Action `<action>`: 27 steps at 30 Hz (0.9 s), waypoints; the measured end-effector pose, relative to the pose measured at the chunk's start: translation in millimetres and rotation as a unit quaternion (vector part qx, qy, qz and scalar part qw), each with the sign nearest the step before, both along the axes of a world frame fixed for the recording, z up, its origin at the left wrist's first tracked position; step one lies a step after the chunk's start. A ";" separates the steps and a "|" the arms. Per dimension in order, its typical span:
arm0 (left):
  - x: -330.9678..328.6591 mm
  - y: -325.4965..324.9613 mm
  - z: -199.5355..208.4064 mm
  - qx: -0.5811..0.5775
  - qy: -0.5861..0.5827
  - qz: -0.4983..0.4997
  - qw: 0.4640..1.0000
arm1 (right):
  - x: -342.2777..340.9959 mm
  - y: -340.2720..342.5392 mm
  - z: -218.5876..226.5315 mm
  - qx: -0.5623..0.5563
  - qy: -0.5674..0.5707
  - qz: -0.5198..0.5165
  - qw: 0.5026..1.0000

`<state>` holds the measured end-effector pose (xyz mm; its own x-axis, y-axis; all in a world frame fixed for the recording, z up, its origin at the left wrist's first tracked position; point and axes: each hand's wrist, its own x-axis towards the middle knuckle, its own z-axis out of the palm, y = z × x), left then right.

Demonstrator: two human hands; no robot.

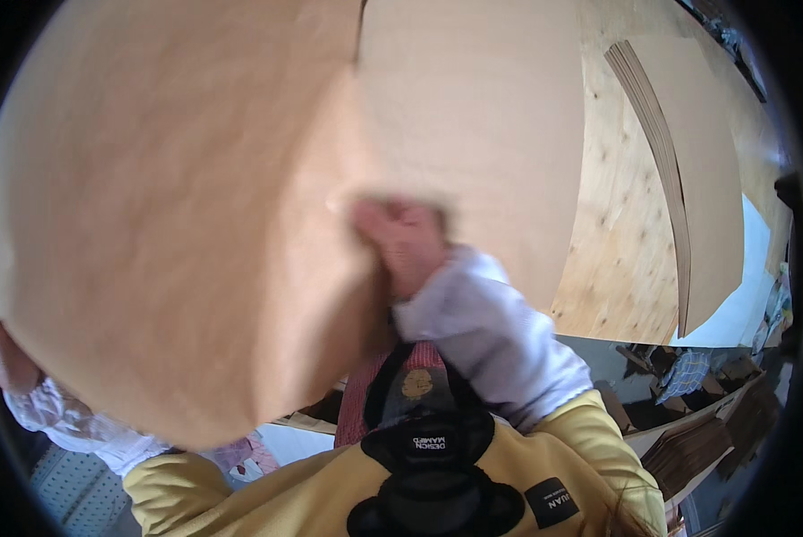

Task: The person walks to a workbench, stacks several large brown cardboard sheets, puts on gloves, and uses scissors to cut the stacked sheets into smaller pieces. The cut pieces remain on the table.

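A large sheet of brown kraft paper fills the left half of the head view, raised and bowed, with its near edge hanging over the front of the table. At the far left rim my left hand grips that sheet's edge, its fingertips partly hidden. My right hand, blurred, is closed in a pinch at the sheet's right edge near the middle of the view. Beneath it lies another flat brown paper sheet on the plywood table.
To the right, a stack of folded brown paper with layered edges lies on the table. White sheet material shows under it. Below the right table edge are brown cardboard pieces and a blue checked cloth.
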<state>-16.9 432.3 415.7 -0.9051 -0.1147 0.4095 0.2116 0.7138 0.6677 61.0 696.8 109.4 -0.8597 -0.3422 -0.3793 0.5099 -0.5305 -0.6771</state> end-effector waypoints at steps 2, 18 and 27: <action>9.1 -16.4 -21.2 -0.098 -0.051 -0.134 0.985 | -3.6 58.4 8.7 0.093 0.029 -0.111 0.989; 61.3 90.4 -371.6 0.203 -0.380 -0.007 0.902 | 48.3 250.9 -108.5 0.639 0.008 -0.134 0.757; 126.8 78.7 -356.3 0.002 -0.292 -0.040 0.955 | 61.3 149.7 -27.3 0.730 0.251 0.057 0.633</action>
<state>109.9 511.0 59.4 -0.9849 -0.0361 -0.1691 -0.1445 0.7088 0.6904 122.3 846.5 82.0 -0.9985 -0.0140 -0.0520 0.0136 0.8682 -0.4960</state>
